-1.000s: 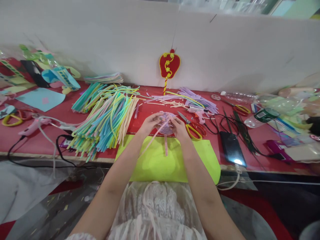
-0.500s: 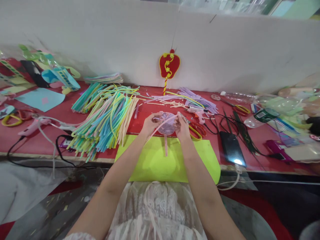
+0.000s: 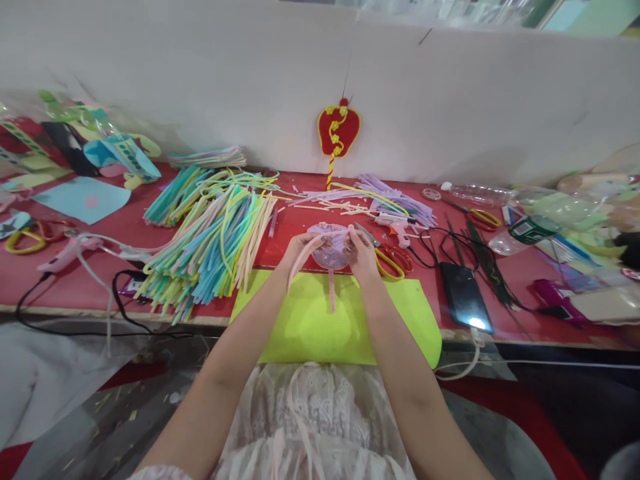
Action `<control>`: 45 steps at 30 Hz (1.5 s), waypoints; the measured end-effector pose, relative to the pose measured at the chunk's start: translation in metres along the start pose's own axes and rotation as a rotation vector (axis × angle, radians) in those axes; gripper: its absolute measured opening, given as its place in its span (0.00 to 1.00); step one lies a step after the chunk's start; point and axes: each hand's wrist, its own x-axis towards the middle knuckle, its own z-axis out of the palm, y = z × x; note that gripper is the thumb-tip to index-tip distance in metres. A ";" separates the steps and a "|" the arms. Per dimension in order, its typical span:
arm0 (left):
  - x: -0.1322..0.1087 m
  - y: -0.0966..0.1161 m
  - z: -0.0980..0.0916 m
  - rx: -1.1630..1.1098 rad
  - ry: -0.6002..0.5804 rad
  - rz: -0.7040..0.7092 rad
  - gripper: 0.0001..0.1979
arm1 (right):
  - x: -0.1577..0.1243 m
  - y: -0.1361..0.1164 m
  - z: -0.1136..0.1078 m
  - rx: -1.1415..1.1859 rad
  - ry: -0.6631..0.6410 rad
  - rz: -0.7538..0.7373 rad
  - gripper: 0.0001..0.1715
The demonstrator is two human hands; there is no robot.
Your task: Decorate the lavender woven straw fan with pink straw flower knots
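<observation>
My left hand [image 3: 303,248] pinches a pale pink pipe cleaner [image 3: 299,261], whose free end curves down past the thumb. The fingers of my right hand [image 3: 360,252] close on the other end of that strip. Below the strip lies a round lilac fan [image 3: 331,257] made of pipe cleaners, with a pink stem [image 3: 332,293] pointing toward me. Bright yellow-green felt [image 3: 320,333] lies under the stem. Scissors [image 3: 391,261] with red and yellow handles rest just right of my right hand.
Piles of coloured pipe cleaners [image 3: 210,247] lie at left, lilac ones [image 3: 397,200] at back right. Glue guns [image 3: 395,225] with cords, a phone [image 3: 465,297] and bottles [image 3: 525,233] are on the red table. A red fan-shaped ornament [image 3: 339,133] stands against the wall.
The pink pipe cleaner, nearly straight before, is now bent, with its left end curving downward. My left hand has shifted slightly along it. The fan stays in place.
</observation>
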 end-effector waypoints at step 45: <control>0.001 -0.001 0.005 0.012 0.309 -0.218 0.11 | -0.013 0.007 0.011 -0.614 -0.068 -0.366 0.15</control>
